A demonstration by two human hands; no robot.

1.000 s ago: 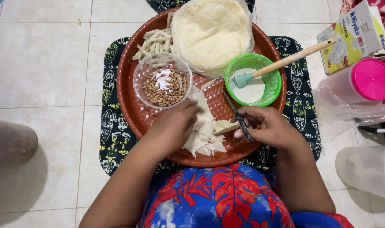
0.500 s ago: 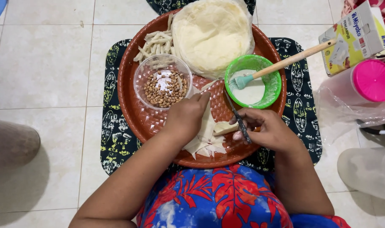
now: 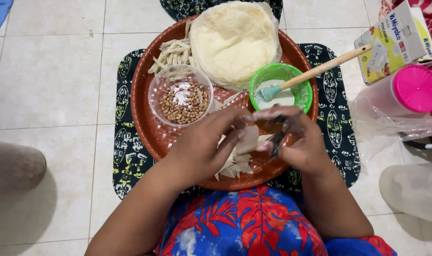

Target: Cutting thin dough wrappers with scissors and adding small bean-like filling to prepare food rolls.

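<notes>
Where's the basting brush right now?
In the head view, the brush rests in the green bowl on the tray's right side, with its wooden handle angled toward the carton.

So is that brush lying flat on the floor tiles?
No, the brush leans in the green bowl on the round tray, its bristle end down in the white liquid.

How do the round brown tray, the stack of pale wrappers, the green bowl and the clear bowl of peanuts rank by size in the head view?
1. Round brown tray
2. Stack of pale wrappers
3. Clear bowl of peanuts and green bowl: these look alike, so I won't rank them.
</notes>
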